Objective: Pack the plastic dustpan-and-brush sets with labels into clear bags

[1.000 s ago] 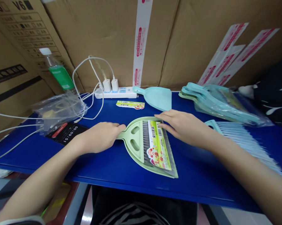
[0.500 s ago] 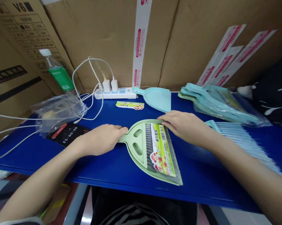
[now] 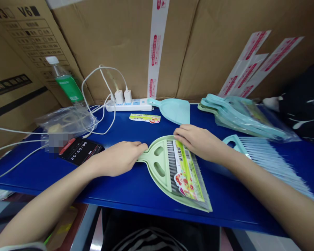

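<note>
A pale green dustpan (image 3: 160, 167) lies flat on the blue table (image 3: 136, 190), with a grey brush and a colourful label card (image 3: 188, 172) set in it. My left hand (image 3: 120, 157) is closed round the end of its handle. My right hand (image 3: 198, 141) rests on the pan's far edge, fingers bent over the top of the card and brush.
A light blue dustpan (image 3: 176, 109) and a loose label (image 3: 145, 118) lie behind. Bagged blue sets (image 3: 240, 115) and a blue brush (image 3: 269, 157) sit right. A power strip (image 3: 129, 104), cables, bottle (image 3: 65, 83), plastic bags (image 3: 65, 122) and timer phone (image 3: 81, 150) fill the left. Cardboard boxes (image 3: 115, 42) wall the back.
The green dustpan has slid and turned a little towards the right front edge, both hands staying on it. The timer went from 00:09:51 to 00:09:52.
</note>
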Demonstrator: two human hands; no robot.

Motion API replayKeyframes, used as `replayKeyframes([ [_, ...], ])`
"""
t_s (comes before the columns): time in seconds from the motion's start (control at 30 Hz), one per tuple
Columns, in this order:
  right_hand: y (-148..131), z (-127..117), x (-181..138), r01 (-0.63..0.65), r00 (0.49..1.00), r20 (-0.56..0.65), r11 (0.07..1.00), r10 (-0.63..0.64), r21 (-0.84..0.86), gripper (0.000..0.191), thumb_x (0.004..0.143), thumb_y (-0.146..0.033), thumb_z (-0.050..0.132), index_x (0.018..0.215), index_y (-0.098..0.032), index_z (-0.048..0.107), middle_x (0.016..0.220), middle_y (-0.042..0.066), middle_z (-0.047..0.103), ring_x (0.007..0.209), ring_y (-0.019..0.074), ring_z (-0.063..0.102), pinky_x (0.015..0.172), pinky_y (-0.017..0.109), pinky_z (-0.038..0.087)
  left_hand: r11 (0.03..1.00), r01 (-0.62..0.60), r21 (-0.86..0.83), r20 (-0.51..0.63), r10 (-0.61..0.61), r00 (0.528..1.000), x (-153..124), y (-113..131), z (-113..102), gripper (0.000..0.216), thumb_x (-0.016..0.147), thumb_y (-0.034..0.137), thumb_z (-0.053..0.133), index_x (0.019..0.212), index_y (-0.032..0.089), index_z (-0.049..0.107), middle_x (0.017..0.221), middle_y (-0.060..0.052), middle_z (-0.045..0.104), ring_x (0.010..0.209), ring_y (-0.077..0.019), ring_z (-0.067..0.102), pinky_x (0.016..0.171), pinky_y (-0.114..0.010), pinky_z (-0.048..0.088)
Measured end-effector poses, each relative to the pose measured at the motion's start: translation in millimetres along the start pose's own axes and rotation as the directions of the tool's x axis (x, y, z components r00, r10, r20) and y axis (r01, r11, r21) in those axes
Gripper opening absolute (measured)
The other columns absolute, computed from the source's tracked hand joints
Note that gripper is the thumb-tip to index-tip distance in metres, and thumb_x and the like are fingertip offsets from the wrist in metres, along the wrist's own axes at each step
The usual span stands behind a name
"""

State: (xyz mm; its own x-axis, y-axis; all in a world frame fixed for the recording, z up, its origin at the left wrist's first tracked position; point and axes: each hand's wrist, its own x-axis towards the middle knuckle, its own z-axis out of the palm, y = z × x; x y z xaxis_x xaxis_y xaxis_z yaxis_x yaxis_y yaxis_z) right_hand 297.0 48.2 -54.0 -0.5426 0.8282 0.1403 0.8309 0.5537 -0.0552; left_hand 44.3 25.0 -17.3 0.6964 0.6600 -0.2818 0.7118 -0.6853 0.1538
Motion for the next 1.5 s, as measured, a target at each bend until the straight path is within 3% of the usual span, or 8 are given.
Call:
replayKeyframes([
  [0.37,2,9,4,0.035,0.999,-0.041,0.995,-0.031,0.097,0.028,0.096,-0.026,0.029,0.079,-0.024,0.052,0.078,0.007,0.065,0.076,0.0224,0.062,0.068,0.034,0.047,0.987,0.067,0.143,-0.125,-0.049,0.991,6,3,5,0.026,0.100,0.024,0.030,0.098,0.019,0.056,0.091,-0.004,0.066,0.080,-0.0199,0.065,0.070,-0.031,0.048],
  [0.5,-2,7,4,0.021,0.999,-0.031,0.998,-0.019,0.058,0.030,0.096,-0.025,0.028,0.080,-0.023,0.054,0.079,0.007,0.065,0.075,0.0221,0.063,0.067,0.033,0.048,0.915,0.253,0.315,-0.202,-0.196,0.960,-3,-3,-9,0.032,0.099,0.024,0.031,0.092,0.017,0.062,0.088,-0.008,0.068,0.083,-0.0223,0.067,0.073,-0.032,0.049],
  [0.57,-5,7,3,0.010,1.000,-0.026,1.000,-0.010,0.018,0.032,0.096,-0.025,0.028,0.084,-0.022,0.057,0.082,0.009,0.066,0.078,0.0229,0.064,0.069,0.034,0.049,0.797,0.476,0.371,-0.283,-0.391,0.876,-11,-11,-19,0.033,0.097,0.024,0.033,0.091,0.015,0.064,0.091,-0.011,0.069,0.088,-0.0269,0.068,0.073,-0.035,0.050],
  [0.7,-5,-2,-6,0.030,0.999,-0.012,0.999,-0.030,0.015,0.042,0.097,-0.031,0.025,0.106,-0.018,0.064,0.099,0.014,0.069,0.094,0.0278,0.065,0.081,0.042,0.052,0.491,0.820,0.295,-0.400,-0.716,0.573,-26,-35,-37,0.037,0.094,0.016,0.031,0.107,0.009,0.065,0.106,-0.019,0.067,0.103,-0.0328,0.065,0.078,-0.040,0.052],
  [0.8,2,-16,-19,0.076,0.992,0.088,0.981,-0.093,0.176,0.055,0.097,-0.049,0.026,0.135,-0.019,0.054,0.125,0.015,0.063,0.116,0.0299,0.059,0.093,0.046,0.050,0.427,0.869,0.249,-0.361,-0.792,0.492,-28,-51,-44,0.039,0.091,0.011,0.033,0.114,0.004,0.063,0.115,-0.025,0.064,0.109,-0.0368,0.063,0.082,-0.043,0.052],
  [0.9,9,-29,-31,0.027,0.965,0.248,0.970,-0.088,0.240,0.077,0.086,-0.068,0.044,0.151,-0.028,0.035,0.154,0.014,0.039,0.135,0.0377,0.042,0.096,0.052,0.049,0.448,0.866,0.223,-0.284,-0.820,0.497,-24,-60,-46,0.043,0.092,0.018,0.035,0.128,0.007,0.057,0.123,-0.024,0.061,0.112,-0.0386,0.062,0.084,-0.046,0.052],
  [1.07,6,-32,-34,-0.032,0.908,0.417,0.987,-0.036,0.156,0.089,0.079,-0.060,0.063,0.153,-0.027,0.028,0.161,0.018,0.016,0.144,0.0445,0.016,0.101,0.065,0.038,0.514,0.832,0.207,-0.222,-0.804,0.552,-21,-66,-43,0.049,0.093,0.025,0.035,0.140,0.017,0.048,0.126,-0.022,0.061,0.111,-0.0394,0.063,0.084,-0.048,0.052],
  [1.5,-7,-22,-34,-0.013,0.941,0.337,0.995,-0.021,0.099,0.080,0.087,-0.062,0.049,0.151,-0.015,0.035,0.157,0.024,0.025,0.142,0.0438,0.021,0.105,0.064,0.035,0.595,0.778,0.202,-0.183,-0.757,0.627,-19,-58,-44,0.046,0.090,0.019,0.035,0.130,0.009,0.057,0.127,-0.027,0.060,0.111,-0.0395,0.063,0.087,-0.049,0.050],
])
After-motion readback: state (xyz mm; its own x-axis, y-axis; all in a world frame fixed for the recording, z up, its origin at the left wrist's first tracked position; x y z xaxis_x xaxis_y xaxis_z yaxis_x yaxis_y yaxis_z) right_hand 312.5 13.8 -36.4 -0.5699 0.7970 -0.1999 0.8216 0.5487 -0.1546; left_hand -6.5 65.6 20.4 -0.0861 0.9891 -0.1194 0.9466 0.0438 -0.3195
